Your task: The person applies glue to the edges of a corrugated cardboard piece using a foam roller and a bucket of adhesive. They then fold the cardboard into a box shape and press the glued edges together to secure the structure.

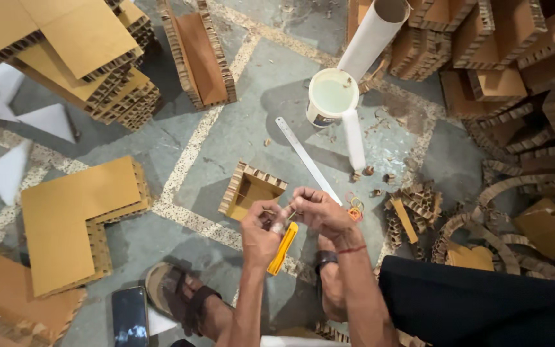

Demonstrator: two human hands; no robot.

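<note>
Yellow utility knife (283,247) hung from the left hand (261,232), its handle pointing down toward the floor (239,122) between the person's knees, just above a sandalled foot (181,297). The left hand was curled closed round the knife's upper end, and the right hand (319,212) met it from the other side, thumb and forefinger pinched together at the tip (whether on the blade itself or on some small scrap I could not tell, it was too small to make out).

Risk, as I judged it, lay in those pinching fingertips: if they were on the blade, a slip would cut them, since both hands were crowded at one point. A loosened grip would drop the knife onto the foot below.

Just beyond the hands lay a small square honeycomb-cardboard frame (250,189), a long steel ruler (308,160) and a few rubber bands (355,207). Farther off stood an open white bucket (331,96) of pale liquid with a cardboard tube (372,35) leaning over it; a careless elbow or a pulled ruler could tip it. A dark phone (129,316) lay near the foot, within reach of any spill.
</note>
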